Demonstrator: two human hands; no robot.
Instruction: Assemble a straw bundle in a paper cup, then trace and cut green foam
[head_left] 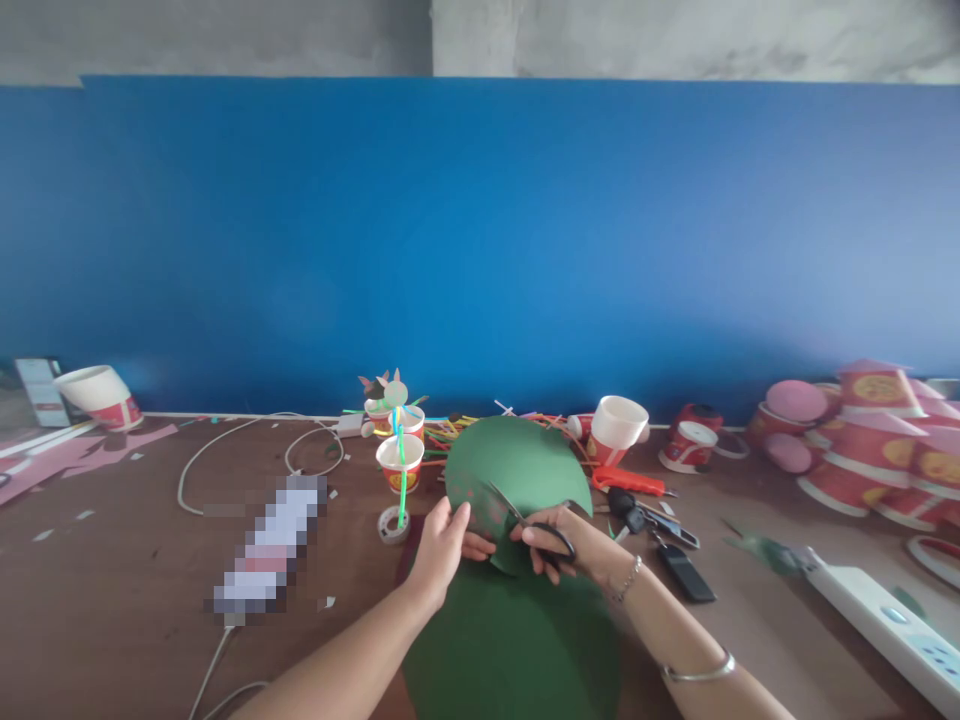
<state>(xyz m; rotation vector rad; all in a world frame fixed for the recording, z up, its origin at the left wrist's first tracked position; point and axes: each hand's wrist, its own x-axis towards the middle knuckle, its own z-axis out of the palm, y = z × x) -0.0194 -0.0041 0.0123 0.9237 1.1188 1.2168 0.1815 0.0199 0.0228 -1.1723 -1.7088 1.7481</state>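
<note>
Black-handled scissors [553,542] are in my right hand [559,540], its fingers through and around the handles. Their blades point up and left over a green sheet [525,465]. The left edge of that sheet is pinched between the thumb and fingers of my left hand [444,540]. Below both hands lies another large green piece [514,640] on the brown table. A small green flap hangs between my hands, near the scissors. Where the blades meet the sheet is too blurred to tell.
Left of my hands stand a paper cup [400,462] with a green straw and a tape roll [394,524]. Keys [626,508], an orange tool [628,481] and a power strip [885,620] lie right. Stacked red cups [874,440] stand far right; a blurred phone [271,545] lies left.
</note>
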